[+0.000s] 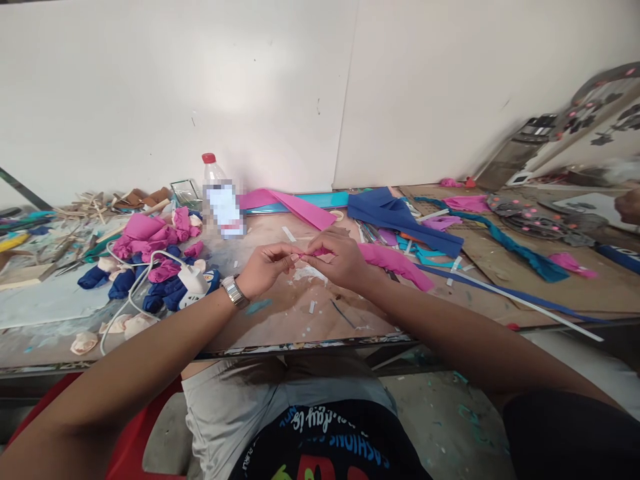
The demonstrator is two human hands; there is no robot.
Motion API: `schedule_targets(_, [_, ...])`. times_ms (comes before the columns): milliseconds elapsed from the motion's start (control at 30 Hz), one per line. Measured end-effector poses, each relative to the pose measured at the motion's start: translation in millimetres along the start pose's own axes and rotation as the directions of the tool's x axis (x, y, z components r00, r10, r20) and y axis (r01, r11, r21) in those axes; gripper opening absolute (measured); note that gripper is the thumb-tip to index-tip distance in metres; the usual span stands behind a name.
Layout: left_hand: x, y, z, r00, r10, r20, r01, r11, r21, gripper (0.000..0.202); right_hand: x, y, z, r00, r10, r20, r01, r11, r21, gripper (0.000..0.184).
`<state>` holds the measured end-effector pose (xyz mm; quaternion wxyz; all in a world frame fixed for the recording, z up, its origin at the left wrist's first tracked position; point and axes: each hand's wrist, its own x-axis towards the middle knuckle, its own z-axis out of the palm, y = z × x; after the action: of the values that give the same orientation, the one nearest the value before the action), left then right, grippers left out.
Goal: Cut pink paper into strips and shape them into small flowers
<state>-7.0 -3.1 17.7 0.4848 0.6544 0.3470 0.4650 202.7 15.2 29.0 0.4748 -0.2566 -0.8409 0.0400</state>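
My left hand (269,268) pinches the narrow twisted end of a pink crepe paper strip (397,264) over the middle of the table. Close beside it, my right hand (337,257) grips the same strip between thumb and fingers. From behind the right hand the strip's wide, loose part trails off to the right. Most of the twisted bit is hidden by the fingers. White scraps (306,273) lie on the table just below the hands.
Pink paper flowers (145,233), blue ones (165,293), a white cable and a power strip (197,283) crowd the left. A bottle (213,170) stands behind. Blue paper (400,217) and a white stick (540,307) lie right. Another person's hand (627,205) shows at the far right.
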Motion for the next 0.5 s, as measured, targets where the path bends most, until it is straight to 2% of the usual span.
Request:
schedule_targets(167, [-0.4,2.6,-1.6,0.998,0.065,-0.002,-0.065,0.998,0.027,0.027,-0.3,-2.5,-1.0,1.0,0.014,-0.02,-0.014,1.0,0.009,0.023])
schedule_targets(367, [-1.3,-0.7,0.9,0.997,0.069,-0.032,-0.069,0.998,-0.004,0.026,-0.7,-1.2,0.3,1.0,0.019,-0.02,-0.019,1.0,0.004,0.023])
schedule_targets(500, [-2.5,0.7,2.0,0.998,0.063,-0.007,-0.063,0.998,0.007,0.028,-0.4,-1.6,0.1,0.999,0.031,-0.026,-0.031,1.0,0.004,0.024])
